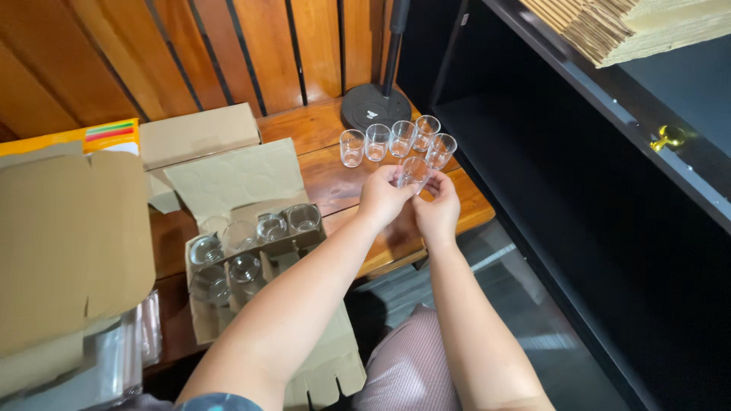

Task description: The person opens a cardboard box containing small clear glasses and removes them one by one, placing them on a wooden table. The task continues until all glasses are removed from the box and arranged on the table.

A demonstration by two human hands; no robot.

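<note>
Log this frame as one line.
hands: left hand and right hand both hold small clear glass | row of five clear glasses beyond | brown wooden table

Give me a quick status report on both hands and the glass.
Left hand and right hand both grip one small clear glass. Row of five glasses stands just beyond. Nothing in between.

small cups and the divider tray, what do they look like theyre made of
Small cup in both hands, left hand, right hand: clear glass by the look, see-through and glossy, though clear plastic is possible. Divider tray: brown cardboard, matte, with folded cut edges.
</note>
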